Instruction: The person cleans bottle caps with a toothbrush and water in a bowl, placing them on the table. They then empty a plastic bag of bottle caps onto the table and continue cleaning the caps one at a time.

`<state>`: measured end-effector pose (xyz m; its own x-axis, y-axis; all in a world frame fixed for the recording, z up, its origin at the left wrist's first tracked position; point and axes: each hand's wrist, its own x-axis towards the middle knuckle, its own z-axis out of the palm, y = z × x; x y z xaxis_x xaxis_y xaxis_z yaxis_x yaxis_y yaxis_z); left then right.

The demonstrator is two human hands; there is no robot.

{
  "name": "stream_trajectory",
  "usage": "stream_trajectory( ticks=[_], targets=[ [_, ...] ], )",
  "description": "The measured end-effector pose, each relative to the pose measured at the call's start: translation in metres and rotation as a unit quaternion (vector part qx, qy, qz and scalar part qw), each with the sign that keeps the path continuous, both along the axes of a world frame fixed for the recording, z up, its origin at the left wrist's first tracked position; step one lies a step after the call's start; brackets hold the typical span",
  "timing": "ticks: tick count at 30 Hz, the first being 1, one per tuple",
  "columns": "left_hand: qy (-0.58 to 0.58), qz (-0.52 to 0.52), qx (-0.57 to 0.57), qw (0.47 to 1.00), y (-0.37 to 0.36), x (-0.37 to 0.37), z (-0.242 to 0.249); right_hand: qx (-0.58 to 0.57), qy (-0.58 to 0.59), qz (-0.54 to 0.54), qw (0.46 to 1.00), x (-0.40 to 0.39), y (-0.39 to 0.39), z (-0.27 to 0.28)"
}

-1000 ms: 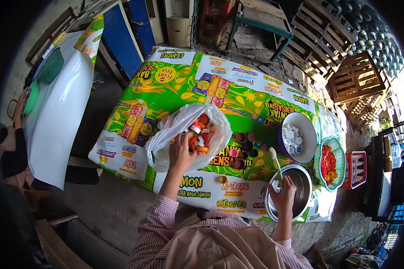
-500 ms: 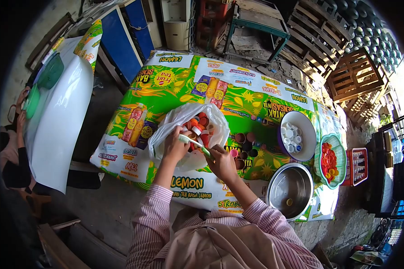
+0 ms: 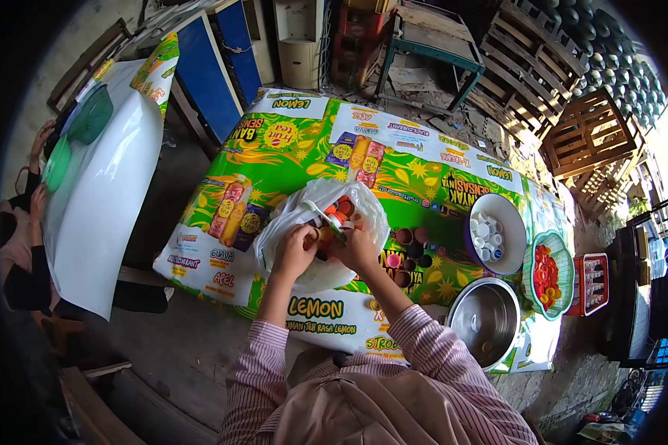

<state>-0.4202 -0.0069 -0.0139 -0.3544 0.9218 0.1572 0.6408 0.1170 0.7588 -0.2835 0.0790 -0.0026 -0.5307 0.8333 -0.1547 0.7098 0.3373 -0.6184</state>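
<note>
Head view: the soft, thin white plastic bag (image 3: 271, 241) is the landmark, sitting open on the printed table cover (image 3: 274, 167). Its film looks limp, crinkly and easily torn, so the gathered rim is the place to grip, with fingers bunched rather than pinching a single layer. The small orange, red and white plastic caps (image 3: 341, 211) inside it look light, stiff and hard to damage; their round, smooth sides may roll or slip, and a fingertip pinch across the sides suits them. The slim green-and-white toothbrush (image 3: 341, 235) looks light and is best held by its handle; it shows only partly, over the bag's mouth.

The left hand (image 3: 295, 251) is at the bag's near left rim, fingers curled; whether it grips a cap or just film cannot be told. The right hand (image 3: 358, 249) is at the bag's near right side, fingers bent closed round the brush handle. Right of the bag stand dark brown caps (image 3: 404, 236) and, farther off, a shiny steel bowl (image 3: 471, 311) with one small yellowish cap (image 3: 487, 346).

Half a second earlier the brush lay plainly across the bag's mouth; now the fingers cover more of it. The right hand has moved farther over the bag and nearer the left.
</note>
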Motion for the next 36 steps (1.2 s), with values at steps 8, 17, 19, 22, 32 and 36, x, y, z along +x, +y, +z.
stream_trajectory(
  ticks=[8,17,19,22,32,36],
  targets=[
    [0.023,0.009,0.119,0.993,-0.009,0.015,0.021,0.028,0.251,0.035,0.967,0.017,0.011,0.003],
    [-0.057,-0.190,0.064,0.978,-0.051,0.122,-0.005,0.143,0.169,-0.103,0.970,0.165,-0.034,0.085],
    [-0.003,-0.166,0.056,0.984,-0.054,0.135,-0.016,0.194,0.082,-0.161,0.964,0.207,-0.052,0.095],
    [0.020,-0.184,0.006,0.983,-0.050,0.140,-0.018,0.200,0.008,-0.232,0.952,0.262,-0.075,0.085],
    [-0.026,-0.142,0.068,0.987,-0.029,0.148,0.002,0.282,-0.005,-0.375,0.883,0.318,-0.112,0.103],
    [-0.085,-0.207,0.114,0.968,-0.015,0.182,0.040,0.304,-0.014,-0.397,0.866,0.344,-0.124,0.095]
  ],
)
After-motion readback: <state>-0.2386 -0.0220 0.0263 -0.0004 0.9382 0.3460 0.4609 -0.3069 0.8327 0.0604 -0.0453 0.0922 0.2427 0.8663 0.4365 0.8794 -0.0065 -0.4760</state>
